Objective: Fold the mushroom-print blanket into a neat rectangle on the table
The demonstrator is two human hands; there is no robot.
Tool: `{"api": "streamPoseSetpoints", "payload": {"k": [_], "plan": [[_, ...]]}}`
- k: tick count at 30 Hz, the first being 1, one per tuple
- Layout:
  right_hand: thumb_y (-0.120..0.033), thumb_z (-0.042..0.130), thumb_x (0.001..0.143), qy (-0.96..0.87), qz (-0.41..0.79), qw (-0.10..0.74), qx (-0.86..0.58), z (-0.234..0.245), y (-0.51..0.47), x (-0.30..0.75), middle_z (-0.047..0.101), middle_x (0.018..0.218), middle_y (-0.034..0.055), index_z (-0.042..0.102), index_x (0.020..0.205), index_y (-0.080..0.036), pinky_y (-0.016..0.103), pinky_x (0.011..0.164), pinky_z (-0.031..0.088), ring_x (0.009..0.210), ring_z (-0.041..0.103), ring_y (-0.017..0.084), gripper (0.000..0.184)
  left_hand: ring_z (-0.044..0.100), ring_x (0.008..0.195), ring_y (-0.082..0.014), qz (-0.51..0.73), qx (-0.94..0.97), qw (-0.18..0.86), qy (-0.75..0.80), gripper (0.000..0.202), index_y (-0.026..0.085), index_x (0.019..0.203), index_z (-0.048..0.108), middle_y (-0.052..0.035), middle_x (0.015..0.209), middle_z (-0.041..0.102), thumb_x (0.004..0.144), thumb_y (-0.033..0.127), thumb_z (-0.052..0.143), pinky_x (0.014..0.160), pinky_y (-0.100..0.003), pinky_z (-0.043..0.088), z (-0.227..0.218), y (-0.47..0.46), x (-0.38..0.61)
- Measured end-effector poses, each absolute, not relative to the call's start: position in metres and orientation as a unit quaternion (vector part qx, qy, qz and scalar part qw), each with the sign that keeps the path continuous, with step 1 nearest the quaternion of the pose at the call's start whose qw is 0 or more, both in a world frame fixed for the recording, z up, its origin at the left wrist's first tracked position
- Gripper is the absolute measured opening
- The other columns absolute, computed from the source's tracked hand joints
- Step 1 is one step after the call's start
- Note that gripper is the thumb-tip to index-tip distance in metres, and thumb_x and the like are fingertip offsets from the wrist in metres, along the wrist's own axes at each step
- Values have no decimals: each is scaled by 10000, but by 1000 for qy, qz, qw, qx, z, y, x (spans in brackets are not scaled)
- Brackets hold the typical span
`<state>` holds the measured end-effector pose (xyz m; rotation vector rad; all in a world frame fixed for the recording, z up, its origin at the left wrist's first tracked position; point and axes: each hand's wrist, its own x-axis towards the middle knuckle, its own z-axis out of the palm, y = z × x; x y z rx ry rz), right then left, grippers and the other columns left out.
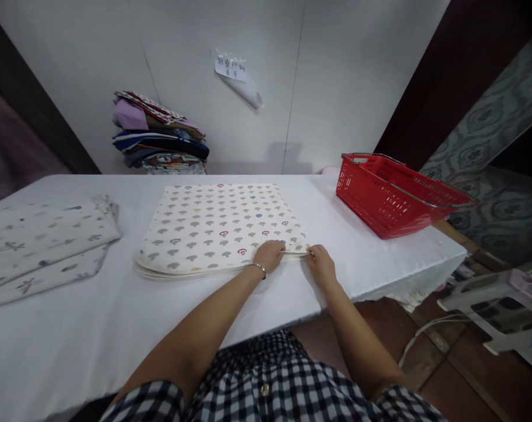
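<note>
Checked clothing (252,390) sits nearest; I see my left hand (269,255) and right hand (322,266), each grip pinching the cloth (217,225) at its near edge.

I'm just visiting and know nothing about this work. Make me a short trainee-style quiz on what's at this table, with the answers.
1. Multiple choice: which of the person's hands has a bracelet at its wrist? a) right; b) left
2. True or false: the red basket stands to the right of the mushroom-print cloth.
3. Fill in: the right hand holds the mushroom-print cloth at its near ____ corner.

Key: 1. b, the left hand; 2. true; 3. right.
</note>
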<state>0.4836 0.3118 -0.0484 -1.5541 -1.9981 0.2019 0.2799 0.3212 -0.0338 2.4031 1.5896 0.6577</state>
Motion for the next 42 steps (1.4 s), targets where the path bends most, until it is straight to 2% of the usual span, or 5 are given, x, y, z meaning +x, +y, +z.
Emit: {"api": "streamPoseSetpoints", "payload": {"k": [12,18,25,33,42], "plan": [[-180,490,804,-769,27,275,-576,-50,312,487,552,1101,69,602,1007,-232,319,748,453,1029,483,225,237,575,990,-155,265,817,103,503,185,218,1001,594,-18,1078,634,836,229,508,880,-293,443,-37,310,243],[-130,466,798,-818,-36,327,-472,-43,310,475,511,1244,113,590,1010,-183,429,951,388,1184,421,245,251,578,987,-134,344,772,129,518,135,204,828,575,-20,1075,618,789,118,478,814,-269,478,-34,295,230],[-138,485,841,-881,-56,243,-402,-38,307,455,450,1364,103,642,840,-191,504,992,313,1352,229,284,165,536,1062,-173,283,810,49,511,238,203,800,647,-41,1134,606,790,68,452,896,-350,449,-41,289,230],[-171,486,873,-885,-42,226,-404,-38,314,447,442,1380,94,676,842,-209,539,1026,267,1358,232,277,196,512,1094,-231,212,811,10,545,180,205,869,676,-62,1181,594,855,234,499,900,-409,431,-36,285,238],[-96,465,862,-892,-19,236,-385,-45,322,442,463,1364,94,657,871,-200,513,1036,264,1354,251,252,218,524,1062,-226,201,803,8,561,255,193,859,686,-64,1125,622,880,206,432,903,-409,421,-37,288,244]]}}
